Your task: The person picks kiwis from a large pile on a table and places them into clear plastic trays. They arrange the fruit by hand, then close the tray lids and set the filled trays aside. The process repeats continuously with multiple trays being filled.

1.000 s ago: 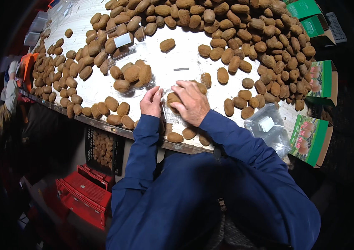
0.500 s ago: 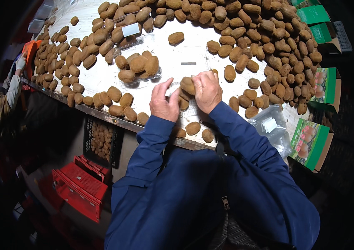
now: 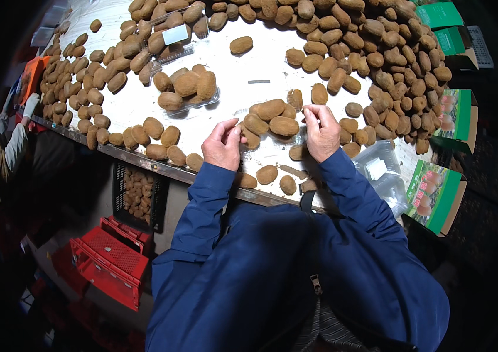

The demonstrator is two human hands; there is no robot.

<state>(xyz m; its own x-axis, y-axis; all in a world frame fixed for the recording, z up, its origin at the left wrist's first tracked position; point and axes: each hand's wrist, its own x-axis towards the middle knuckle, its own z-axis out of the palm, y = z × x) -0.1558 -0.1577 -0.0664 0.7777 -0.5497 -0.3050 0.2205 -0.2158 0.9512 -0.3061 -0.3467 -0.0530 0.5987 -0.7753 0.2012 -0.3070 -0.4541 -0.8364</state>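
Several brown kiwifruits [image 3: 284, 125] are heaped in a clear plastic tray in front of me, its plastic only faintly visible beneath them. On the heap's left side, my left hand [image 3: 223, 146] has thumb and forefinger slightly apart, close against an outer kiwifruit [image 3: 249, 138]. At the right side is my right hand [image 3: 323, 135], fingers bent and a little apart, with nothing seen in them. A second clear tray [image 3: 206, 101] of kiwifruits sits farther left. Loose kiwifruits [image 3: 266, 174] lie between my forearms near the table edge.
A large kiwifruit pile [image 3: 387, 64] covers the far right. Stacked clear trays [image 3: 382, 170] stand beside green printed boxes [image 3: 435, 196] on the right. Below the table's left edge are a black crate [image 3: 137, 196] of kiwifruits and a red crate [image 3: 111, 258]. A co-worker's gloved hand [image 3: 31, 104] is at far left.
The kiwifruit between my hands has been let go onto the heap. My hands have parted, the right moving right and the left slightly left. The view has shifted slightly.
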